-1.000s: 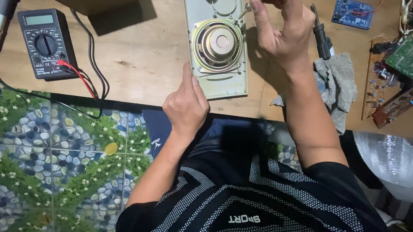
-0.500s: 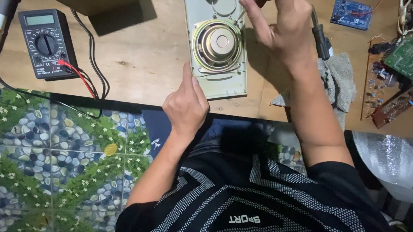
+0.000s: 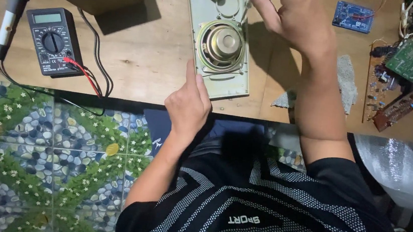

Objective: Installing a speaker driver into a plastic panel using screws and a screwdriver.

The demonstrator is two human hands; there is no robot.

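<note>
1. Head view, looking straight down: the beige speaker panel (image 3: 221, 37) lies flat on the wooden desk (image 3: 136, 59), round speaker cone (image 3: 222, 44) facing up, at about 12 o'clock from the person's chest.
2. What changed: the right hand (image 3: 294, 18) has slid a bit toward 11 o'clock over the last second and now sits over the panel's top right edge, by the empty round cutout (image 3: 227, 3). Its fingers are curled together around something small at the top of the frame, but I can't tell what, it's cropped off.
3. Left hand (image 3: 187, 104) hasn't budged. Index finger stretched out and pressed on the panel's lower left corner, the rest loosely tucked, holding nothing.
4. So my read: panel pinned in the same spot, and the work has shifted to the upper end of it.
5. Elsewhere: black multimeter (image 3: 52, 40) at 10 o'clock with red and black leads, soldering iron (image 3: 12, 11) beyond it, grey rag (image 3: 343, 81) and green circuit boards (image 3: 408, 60) at 2 o'clock.
</note>
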